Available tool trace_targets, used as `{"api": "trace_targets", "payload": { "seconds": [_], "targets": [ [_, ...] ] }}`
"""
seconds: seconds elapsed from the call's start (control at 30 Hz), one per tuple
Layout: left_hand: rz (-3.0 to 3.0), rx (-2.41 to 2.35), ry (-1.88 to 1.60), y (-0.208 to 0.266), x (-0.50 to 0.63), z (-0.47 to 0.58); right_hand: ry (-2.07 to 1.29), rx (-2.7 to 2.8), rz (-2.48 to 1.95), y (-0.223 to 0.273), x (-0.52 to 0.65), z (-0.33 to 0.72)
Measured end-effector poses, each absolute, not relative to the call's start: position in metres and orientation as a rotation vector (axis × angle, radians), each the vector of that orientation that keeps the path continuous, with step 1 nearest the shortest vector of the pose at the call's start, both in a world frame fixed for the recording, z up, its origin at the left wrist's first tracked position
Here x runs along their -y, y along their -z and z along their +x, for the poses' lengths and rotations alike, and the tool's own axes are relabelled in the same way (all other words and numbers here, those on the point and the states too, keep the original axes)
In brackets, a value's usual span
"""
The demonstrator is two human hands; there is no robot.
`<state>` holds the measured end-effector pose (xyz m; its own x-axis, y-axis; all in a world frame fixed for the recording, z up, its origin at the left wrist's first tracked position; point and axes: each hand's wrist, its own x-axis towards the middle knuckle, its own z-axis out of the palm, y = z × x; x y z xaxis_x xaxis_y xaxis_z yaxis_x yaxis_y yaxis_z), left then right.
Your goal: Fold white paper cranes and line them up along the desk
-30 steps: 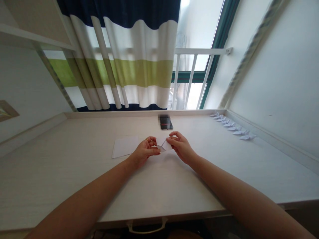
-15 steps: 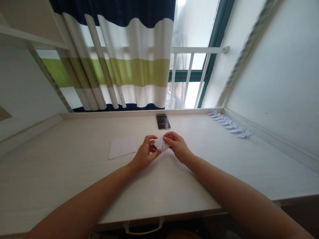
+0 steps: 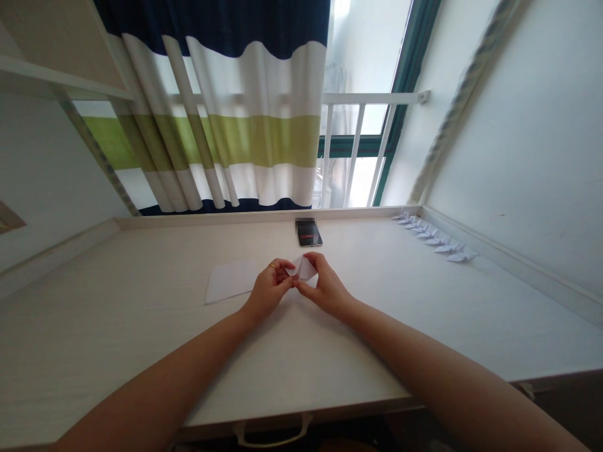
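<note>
A small piece of folded white paper [image 3: 304,269] is held up between my two hands, just above the white desk [image 3: 301,364]. My left hand [image 3: 273,284], with a ring on one finger, pinches its left side. The fingers of my right hand [image 3: 325,285] close on its right side, the thumb low and the index finger at the top. Left of my left hand lies a stack of white paper sheets [image 3: 228,281], partly behind that hand. Several folded white paper cranes [image 3: 438,242] stand in a row at the far right.
Beyond my hands a dark phone [image 3: 309,233] lies near the desk's raised back edge. A drawer handle [image 3: 273,439] juts from the front edge. A striped curtain [image 3: 264,138] and a white railing [image 3: 372,98] are behind the desk.
My right hand has shifted slightly left, and its thumb has come down to the paper's lower edge. The folded paper has turned and moved a little left.
</note>
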<state>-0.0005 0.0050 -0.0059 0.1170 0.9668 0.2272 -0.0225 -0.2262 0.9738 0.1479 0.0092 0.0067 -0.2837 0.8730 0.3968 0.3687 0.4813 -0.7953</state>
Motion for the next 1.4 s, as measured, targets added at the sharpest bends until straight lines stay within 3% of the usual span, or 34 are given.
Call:
{"api": "trace_targets", "payload": {
  "seconds": [0.27, 0.47, 1.0, 1.4],
  "targets": [
    [1.457, -1.065, -1.353, 0.005, -0.005, 0.001, -0.340, 1.980, -0.985, -0.008, -0.014, 0.151],
    [1.368, -0.990, -1.424, 0.004, -0.007, 0.003, -0.333, 1.972, -0.957, -0.007, -0.018, 0.154],
    [1.190, -0.891, -1.378, -0.004, -0.003, -0.003, -0.981, 1.675, -0.755, -0.007, -0.022, 0.157],
    [1.288, -0.847, -1.350, 0.000, -0.004, -0.007, -1.127, 1.690, -0.734, -0.007, -0.023, 0.161]
  ]
}}
